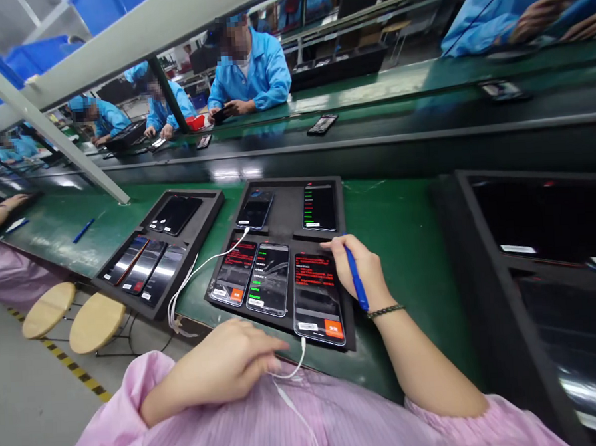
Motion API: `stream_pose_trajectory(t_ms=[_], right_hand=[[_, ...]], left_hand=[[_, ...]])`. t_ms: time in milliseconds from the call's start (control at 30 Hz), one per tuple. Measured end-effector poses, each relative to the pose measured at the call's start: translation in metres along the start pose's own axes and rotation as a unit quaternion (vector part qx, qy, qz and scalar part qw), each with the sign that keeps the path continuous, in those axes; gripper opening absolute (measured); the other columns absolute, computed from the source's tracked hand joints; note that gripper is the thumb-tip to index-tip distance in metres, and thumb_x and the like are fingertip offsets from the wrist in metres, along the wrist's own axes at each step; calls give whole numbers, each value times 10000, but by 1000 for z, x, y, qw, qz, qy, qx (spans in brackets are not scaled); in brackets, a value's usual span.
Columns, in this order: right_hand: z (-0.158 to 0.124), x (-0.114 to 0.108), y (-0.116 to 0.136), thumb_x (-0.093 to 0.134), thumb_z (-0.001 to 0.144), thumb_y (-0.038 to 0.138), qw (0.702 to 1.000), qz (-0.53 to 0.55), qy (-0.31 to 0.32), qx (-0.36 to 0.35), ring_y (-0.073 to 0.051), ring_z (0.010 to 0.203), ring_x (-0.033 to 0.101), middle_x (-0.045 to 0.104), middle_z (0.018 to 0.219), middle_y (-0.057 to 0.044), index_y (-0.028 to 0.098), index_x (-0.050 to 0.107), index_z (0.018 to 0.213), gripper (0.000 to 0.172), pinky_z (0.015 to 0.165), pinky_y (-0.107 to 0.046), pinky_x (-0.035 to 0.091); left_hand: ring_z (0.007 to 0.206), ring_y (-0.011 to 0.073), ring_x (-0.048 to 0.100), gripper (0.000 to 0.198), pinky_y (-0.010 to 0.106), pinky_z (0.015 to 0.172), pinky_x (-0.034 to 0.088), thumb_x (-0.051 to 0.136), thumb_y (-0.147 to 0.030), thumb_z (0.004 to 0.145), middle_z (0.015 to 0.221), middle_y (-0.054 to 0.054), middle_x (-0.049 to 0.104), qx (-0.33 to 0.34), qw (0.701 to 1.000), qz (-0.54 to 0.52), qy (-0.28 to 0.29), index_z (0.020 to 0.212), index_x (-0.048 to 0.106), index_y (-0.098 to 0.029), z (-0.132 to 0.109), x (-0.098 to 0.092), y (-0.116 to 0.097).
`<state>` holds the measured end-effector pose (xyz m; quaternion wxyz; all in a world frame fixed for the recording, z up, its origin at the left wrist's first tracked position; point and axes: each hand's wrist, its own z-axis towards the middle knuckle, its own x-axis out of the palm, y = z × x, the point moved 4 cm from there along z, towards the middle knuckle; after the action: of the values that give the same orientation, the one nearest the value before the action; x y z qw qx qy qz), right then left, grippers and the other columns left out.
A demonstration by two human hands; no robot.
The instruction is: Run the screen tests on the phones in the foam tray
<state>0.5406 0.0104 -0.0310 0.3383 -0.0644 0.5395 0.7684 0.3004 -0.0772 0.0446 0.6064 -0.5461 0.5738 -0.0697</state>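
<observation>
Five phones (269,278) fill black tray (347,260); right hand (356,268) grips blue pen (355,278), left hand (230,363) pinches white cable (292,372).

- A long green counter (402,224) runs across the middle of the view.
- At 12 o'clock, a second green counter (420,83) with people in blue coats (250,72) sitting behind it.
- At 8 o'clock, two round wooden stools (96,321) on a grey floor (22,404) with a yellow-black stripe.
- At 10 o'clock, a white slanted frame beam (48,133).
</observation>
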Motion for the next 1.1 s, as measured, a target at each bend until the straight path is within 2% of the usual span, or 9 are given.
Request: stream_pose_trajectory(t_ms=[67, 133, 267, 400, 500, 667, 800, 1033, 1100], right_hand=[[-1, -7, 4, 310, 946, 694, 1000, 8, -28, 4, -230, 827, 686, 737, 856, -65, 239, 589, 787, 557, 745, -339, 519], [-2, -12, 8, 318, 949, 688, 999, 18, -38, 2, -229, 835, 680, 738, 869, -62, 236, 601, 792, 556, 762, -345, 521], [-5, -16, 14, 334, 954, 674, 999, 27, -41, 3, -229, 827, 671, 738, 874, -62, 230, 629, 811, 551, 771, -354, 520], [-9, -18, 16, 343, 955, 667, 999, 31, -41, 3, -229, 826, 666, 737, 871, -60, 229, 639, 817, 546, 774, -357, 516], [-12, -21, 16, 348, 957, 662, 998, 35, -53, 6, -228, 827, 667, 740, 895, -65, 229, 621, 803, 535, 778, -359, 512], [-17, -20, 22, 352, 986, 580, 999, 19, -24, -13, -224, 823, 663, 738, 890, -58, 235, 606, 789, 472, 797, -368, 507], [-24, -19, 31, 369, 999, 498, 997, -21, -7, -67, -215, 812, 649, 724, 843, -48, 238, 659, 806, 435, 813, -373, 493], [-39, -20, 36, 392, 1011, 425, 994, -28, -24, -105, -203, 799, 634, 726, 861, -36, 240, 677, 841, 380, 813, -371, 471], [-43, -21, 36, 398, 1012, 411, 992, -28, -38, -116, -200, 802, 633, 728, 864, -29, 239, 667, 836, 365, 828, -373, 460]], left_hand=[[1044, 210, 576, 343, 315, 919, 367, 529, -287, 974, 1216, 38, 674, 124, 988, 59, 70, 1310, 576, -237, -13, -3, -26], [1001, 177, 584, 308, 299, 910, 361, 554, -190, 947, 1190, -5, 696, 203, 967, 92, 121, 1247, 609, -237, -18, 3, -37], [758, 136, 564, 108, 326, 806, 360, 563, -159, 933, 837, -50, 735, 270, 952, 121, 75, 917, 659, -206, -8, 14, -37], [751, 129, 590, 209, 298, 772, 409, 463, -264, 1005, 820, 2, 722, 357, 932, 60, 25, 897, 616, -173, -3, 12, -43], [794, 158, 607, 267, 291, 789, 431, 415, -334, 1023, 870, 46, 718, 292, 954, 53, -45, 965, 615, -167, -2, 3, -39], [902, 175, 640, 211, 274, 866, 440, 482, -251, 998, 953, 49, 729, 149, 986, 36, 69, 1068, 674, -197, -10, 5, -13], [948, 187, 634, 229, 304, 914, 433, 511, -301, 991, 976, 45, 747, 89, 994, 26, 49, 1049, 708, -199, -17, 1, 7], [848, 182, 698, 175, 409, 948, 377, 572, -249, 946, 827, 4, 764, 198, 976, 46, -81, 834, 706, -245, -17, -9, -16], [887, 210, 705, 156, 456, 977, 339, 616, -264, 913, 842, -24, 761, 191, 976, 76, -74, 788, 707, -286, -11, -11, -28]])
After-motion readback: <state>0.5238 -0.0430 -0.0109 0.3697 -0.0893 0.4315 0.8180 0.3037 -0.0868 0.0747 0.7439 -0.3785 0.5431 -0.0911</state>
